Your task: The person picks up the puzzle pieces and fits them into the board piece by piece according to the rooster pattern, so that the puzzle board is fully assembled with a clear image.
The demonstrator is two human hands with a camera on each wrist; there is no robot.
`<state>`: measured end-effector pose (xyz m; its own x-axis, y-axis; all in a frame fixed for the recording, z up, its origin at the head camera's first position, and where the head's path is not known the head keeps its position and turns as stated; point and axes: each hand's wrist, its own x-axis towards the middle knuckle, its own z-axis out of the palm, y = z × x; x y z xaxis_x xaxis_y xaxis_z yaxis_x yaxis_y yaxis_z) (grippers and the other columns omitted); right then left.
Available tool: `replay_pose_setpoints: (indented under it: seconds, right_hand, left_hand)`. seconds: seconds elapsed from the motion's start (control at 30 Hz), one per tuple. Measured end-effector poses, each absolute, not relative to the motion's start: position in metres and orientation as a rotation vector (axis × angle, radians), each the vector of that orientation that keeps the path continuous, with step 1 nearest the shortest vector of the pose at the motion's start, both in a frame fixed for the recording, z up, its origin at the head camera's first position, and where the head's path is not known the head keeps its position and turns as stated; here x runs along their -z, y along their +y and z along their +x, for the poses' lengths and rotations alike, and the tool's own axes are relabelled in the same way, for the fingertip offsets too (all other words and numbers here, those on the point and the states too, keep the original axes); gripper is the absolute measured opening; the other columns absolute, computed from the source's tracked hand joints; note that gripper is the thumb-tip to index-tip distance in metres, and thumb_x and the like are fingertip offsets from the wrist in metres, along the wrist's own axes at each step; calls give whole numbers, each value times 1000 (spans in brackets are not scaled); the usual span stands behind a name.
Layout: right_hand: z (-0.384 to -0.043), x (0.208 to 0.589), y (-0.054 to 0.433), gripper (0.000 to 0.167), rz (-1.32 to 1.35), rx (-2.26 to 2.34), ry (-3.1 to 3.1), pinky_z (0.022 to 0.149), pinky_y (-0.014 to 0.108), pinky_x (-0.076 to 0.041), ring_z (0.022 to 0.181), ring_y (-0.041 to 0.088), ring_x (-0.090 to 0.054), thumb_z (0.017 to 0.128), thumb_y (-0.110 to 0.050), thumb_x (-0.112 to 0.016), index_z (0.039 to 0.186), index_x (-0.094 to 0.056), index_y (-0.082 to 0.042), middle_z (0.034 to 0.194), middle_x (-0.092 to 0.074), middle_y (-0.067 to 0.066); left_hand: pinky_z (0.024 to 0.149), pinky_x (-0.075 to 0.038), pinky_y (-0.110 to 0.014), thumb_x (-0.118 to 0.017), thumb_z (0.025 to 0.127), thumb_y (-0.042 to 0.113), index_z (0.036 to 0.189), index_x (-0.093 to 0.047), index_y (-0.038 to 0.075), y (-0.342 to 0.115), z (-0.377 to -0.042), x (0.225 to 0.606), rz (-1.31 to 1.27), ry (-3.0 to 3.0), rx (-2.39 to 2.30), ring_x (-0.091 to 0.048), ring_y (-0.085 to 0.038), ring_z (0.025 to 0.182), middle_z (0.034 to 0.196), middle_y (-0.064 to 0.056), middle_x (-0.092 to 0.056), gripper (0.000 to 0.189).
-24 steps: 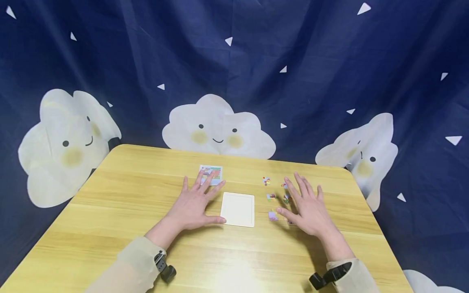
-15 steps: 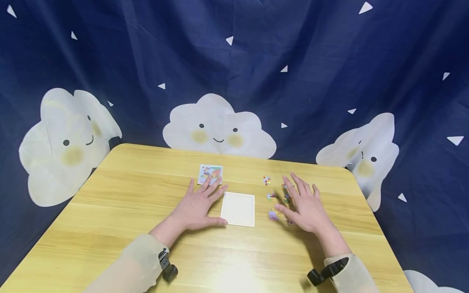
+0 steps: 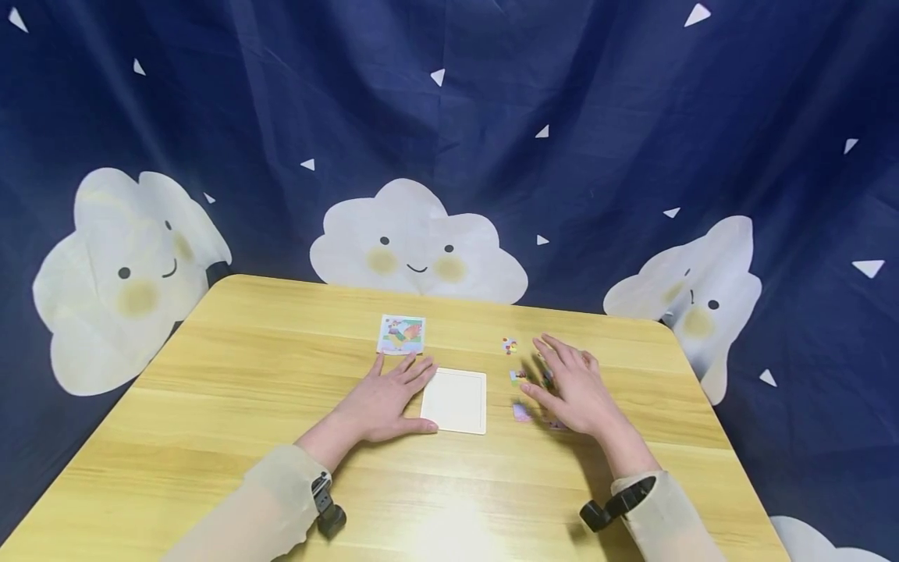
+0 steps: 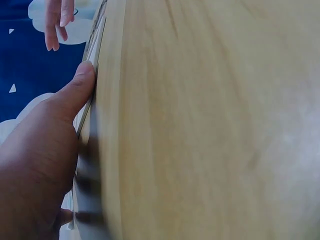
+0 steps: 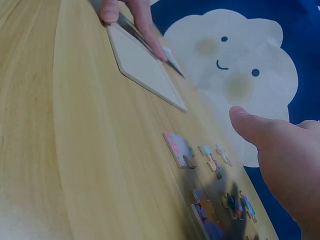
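Note:
A white square puzzle tray lies flat on the wooden table. My left hand is at its left side, fingers extended, with the thumb and a fingertip at the tray's edge. Several jigsaw puzzle pieces lie to the right of the tray, some hidden under my right hand. That hand hovers above them with its fingers spread and holds nothing. In the right wrist view the puzzle pieces lie apart from one another, below the thumb.
A picture card with a colourful drawing lies beyond my left fingertips. The wooden table ends at a dark blue curtain printed with white clouds.
My left hand has drawn back toward me from the picture card, which now shows fully, and settled by the tray's edge. My right hand has shifted slightly left over the pieces.

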<state>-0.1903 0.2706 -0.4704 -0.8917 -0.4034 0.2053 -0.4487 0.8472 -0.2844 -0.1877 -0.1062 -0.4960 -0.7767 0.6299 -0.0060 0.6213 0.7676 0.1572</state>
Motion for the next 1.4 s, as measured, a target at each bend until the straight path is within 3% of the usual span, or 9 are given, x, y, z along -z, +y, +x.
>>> replay_pose_setpoints:
  seconds: [0.4,0.63,0.77,1.03,1.4]
  right_hand:
    - [-213,471,267,77,686,-621,-2917,111,71,-28,147,40,-41,102,-49,-69,160,-44,-6,161,-44,17]
    - [-239,476,258,73,673,-744,-2965,117,64,-30,145,44,-44,100,-38,-75,156,-48,-1,154,-51,23]
    - [-252,477,252,69,675,-792,-2986,118,66,-28,144,46,-43,101,-34,-75,154,-50,1,153,-51,25]
    - [-262,483,243,48,637,-738,-3025,101,62,-37,129,37,-53,101,-29,-75,141,-67,-4,133,-63,13]
    - [-268,486,232,33,517,-916,-3063,90,56,-24,106,29,-59,101,-12,-74,133,-69,-5,115,-65,6]
  left_hand:
    - [123,-12,-68,-46,90,88,169,-29,14,-107,-188,498,978,2847,-302,-21,-27,159,174,0,-23,110]
    - [124,-10,-68,-51,89,88,168,-31,14,-109,-187,496,937,2826,-351,-21,-26,159,174,1,-24,110]
    - [124,-11,-68,-54,87,88,168,-33,14,-108,-188,493,925,2836,-359,-22,-25,159,174,2,-26,111]
    - [124,-12,-67,-51,86,90,168,-33,16,-102,-188,496,918,2839,-331,-23,-24,159,174,3,-26,111]
    - [123,-12,-69,-56,88,86,167,-34,13,-104,-188,496,923,2831,-385,-24,-26,159,173,1,-28,110]
